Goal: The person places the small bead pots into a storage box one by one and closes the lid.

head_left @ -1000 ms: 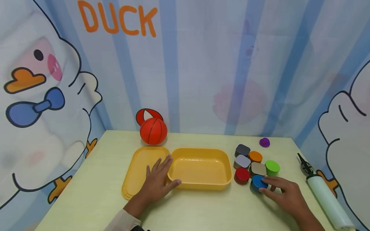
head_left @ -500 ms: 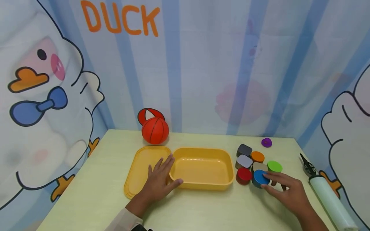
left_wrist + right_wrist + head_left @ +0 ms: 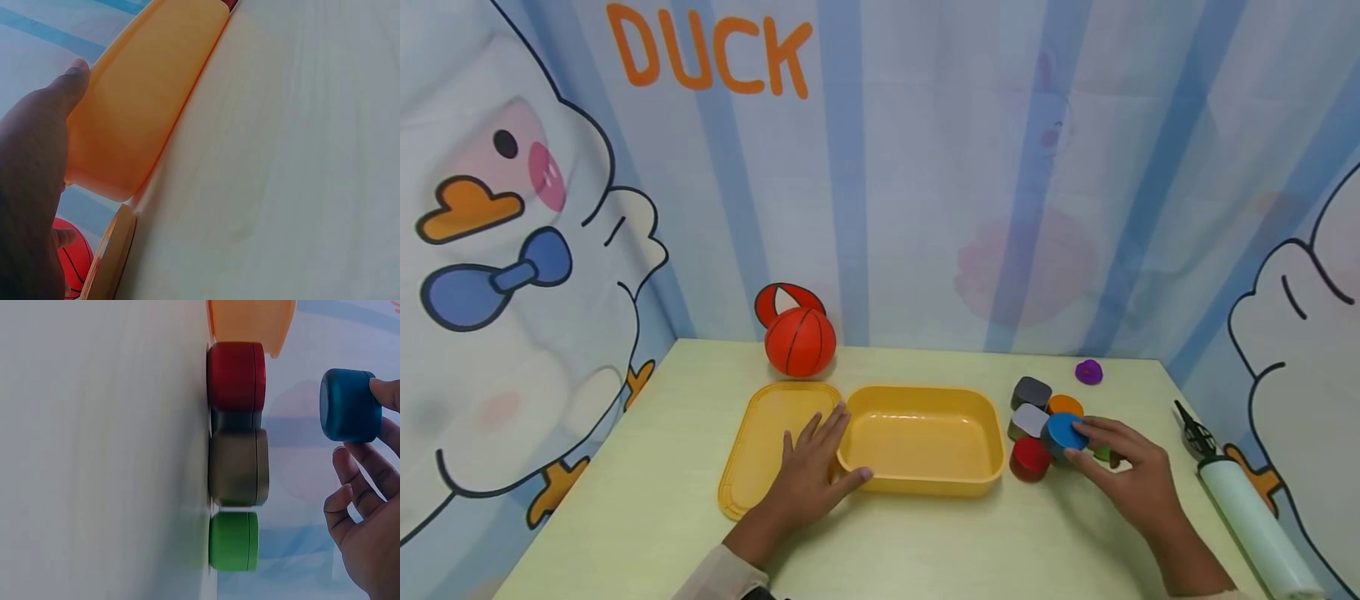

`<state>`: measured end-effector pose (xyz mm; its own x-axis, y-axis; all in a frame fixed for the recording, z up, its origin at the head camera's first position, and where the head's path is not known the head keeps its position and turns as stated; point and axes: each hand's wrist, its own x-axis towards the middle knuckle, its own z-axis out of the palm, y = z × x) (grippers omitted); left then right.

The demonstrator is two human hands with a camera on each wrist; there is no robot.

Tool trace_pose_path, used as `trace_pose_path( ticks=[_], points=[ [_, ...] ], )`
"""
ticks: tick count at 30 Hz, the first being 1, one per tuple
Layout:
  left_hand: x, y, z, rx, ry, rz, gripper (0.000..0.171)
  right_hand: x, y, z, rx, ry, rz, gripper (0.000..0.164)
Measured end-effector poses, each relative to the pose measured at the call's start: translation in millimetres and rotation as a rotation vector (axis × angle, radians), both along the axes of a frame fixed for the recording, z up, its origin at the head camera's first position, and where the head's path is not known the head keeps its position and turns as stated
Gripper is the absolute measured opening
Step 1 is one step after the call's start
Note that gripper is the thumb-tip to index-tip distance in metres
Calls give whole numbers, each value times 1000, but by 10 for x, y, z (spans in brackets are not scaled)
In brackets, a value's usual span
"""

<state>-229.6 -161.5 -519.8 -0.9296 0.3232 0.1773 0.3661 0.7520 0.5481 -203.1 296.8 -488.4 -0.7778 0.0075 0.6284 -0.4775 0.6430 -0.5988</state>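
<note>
1. One yellow box (image 3: pixel 917 446) stands mid-table (image 3: pixel 955 546), its inner floor in sight. Your left hand (image 3: pixel 808 479) lies spread at its left end, thumb against the near side; use it as a light brace.
2. Just left, a yellow flat tray (image 3: pixel 758 446) lies level.
3. At right, the red tin (image 3: pixel 1031 459), tan tin (image 3: pixel 232 467) and green tin (image 3: pixel 233 541) stand closed, contents hidden.
4. Smallest: the blue tin (image 3: pixel 1064 435), raised right of the box, your right hand's (image 3: pixel 1138 475) grip clamped around its top. Carry it level, clear of its neighbours.

head: green tin (image 3: pixel 1102 452) mostly hidden | right wrist: hand (image 3: pixel 377 531) cropped
</note>
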Motion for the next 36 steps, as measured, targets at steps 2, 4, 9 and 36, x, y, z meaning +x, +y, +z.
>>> trace_pose_path(
  ticks=[2, 4, 9, 36],
  points=[
    [-3, -2, 1, 3, 0, -1, 96, -22, -64, 7, -14, 10, 10, 40],
    [-9, -5, 7, 2, 1, 0, 96, -59, -130, 13, -22, 27, 21, 41],
    [-28, -7, 24, -6, 0, 4, 96, -128, -296, 45, -45, 31, 26, 43],
    [-26, 5, -34, -12, 46, 3, 93, -402, -1030, 223, -63, 12, 95, 35]
  ],
)
